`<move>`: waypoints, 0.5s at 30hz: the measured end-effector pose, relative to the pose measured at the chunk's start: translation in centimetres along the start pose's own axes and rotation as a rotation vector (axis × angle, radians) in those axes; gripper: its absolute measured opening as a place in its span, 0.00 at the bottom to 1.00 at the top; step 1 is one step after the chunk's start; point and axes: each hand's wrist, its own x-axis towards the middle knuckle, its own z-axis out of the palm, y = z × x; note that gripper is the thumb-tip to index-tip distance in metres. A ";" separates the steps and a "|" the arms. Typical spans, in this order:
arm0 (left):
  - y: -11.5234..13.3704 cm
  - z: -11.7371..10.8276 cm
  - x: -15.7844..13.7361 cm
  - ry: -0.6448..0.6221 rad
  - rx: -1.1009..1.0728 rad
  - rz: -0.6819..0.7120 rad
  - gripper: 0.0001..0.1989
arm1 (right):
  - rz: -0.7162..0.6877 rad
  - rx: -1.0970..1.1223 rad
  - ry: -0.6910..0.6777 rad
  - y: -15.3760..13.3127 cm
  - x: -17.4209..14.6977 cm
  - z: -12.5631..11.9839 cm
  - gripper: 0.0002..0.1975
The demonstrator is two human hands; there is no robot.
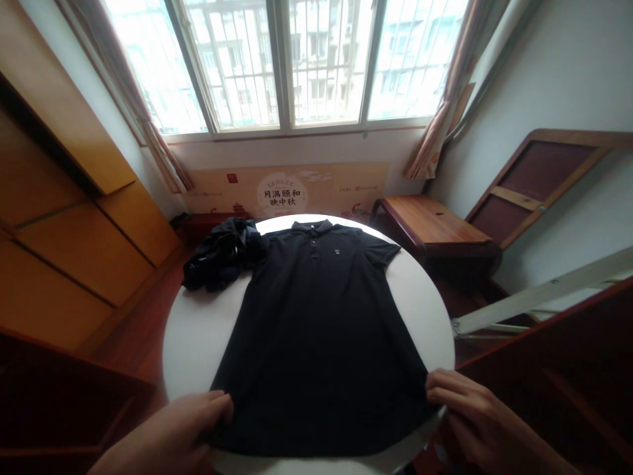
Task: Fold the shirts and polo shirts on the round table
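Note:
A black polo shirt (321, 330) lies spread front side up on a round white table (188, 349), collar at the far side and hem toward me. It has a small light logo on the chest. My left hand (185, 425) pinches the shirt's lower left edge near the hem. At the lower right edge, my right hand (462, 402) has its fingers closed on the fabric. Between the two hands the hem looks stretched fairly flat. The shirt's left sleeve is partly hidden beside a heap of dark clothing (225, 254).
The dark heap sits at the table's far left edge. Beyond the table are a printed cardboard panel (346, 185) under the window and a low wooden stand (435, 221) at right. Orange cabinets (64, 270) line the left; a pale bar (544, 290) slants on the right.

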 end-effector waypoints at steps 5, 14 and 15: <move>1.3 -2.2 3.3 0.113 0.067 0.244 0.08 | 0.423 0.522 0.172 5.4 6.0 -0.1 0.10; 4.0 -5.1 20.9 0.612 0.227 0.426 0.16 | 1.133 0.904 0.658 14.7 24.2 -1.0 0.09; 3.7 -4.6 22.1 0.618 0.233 0.399 0.18 | 1.142 0.889 0.656 15.4 25.2 -1.0 0.11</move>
